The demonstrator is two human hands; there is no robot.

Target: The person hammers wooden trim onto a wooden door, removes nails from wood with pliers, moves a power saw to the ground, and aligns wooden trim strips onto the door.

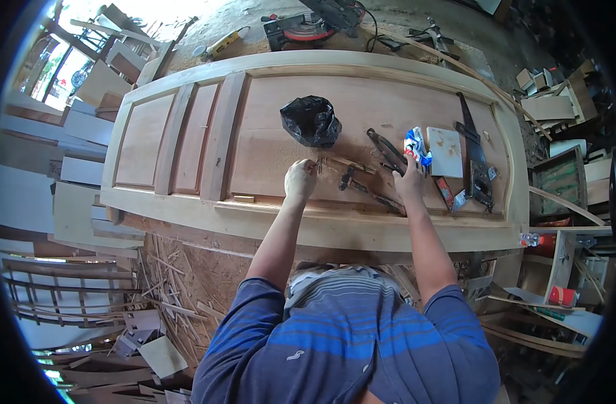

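Note:
My left hand [301,180] is closed in a pinch above the wooden door panel [267,148]; what sits between the fingertips is too small to name. Just beyond it stands an open black plastic bag [311,121]. My right hand [411,183] reaches over the tools, with the end of the dark pliers [382,145] between thumb and forefinger. Against those fingers lies a crumpled blue-and-white packet [417,145]. A hammer [361,186] rests between my two hands, its handle end near my right wrist. Behind its head is a short wooden piece [351,163].
A handsaw [473,151], a whitish square board [445,152] and a red-and-grey tool [444,193] lie at the panel's right end. Beyond the far edge are a mitre saw [304,32] and a yellow power tool [224,44]. Wood scraps [176,296] litter the floor.

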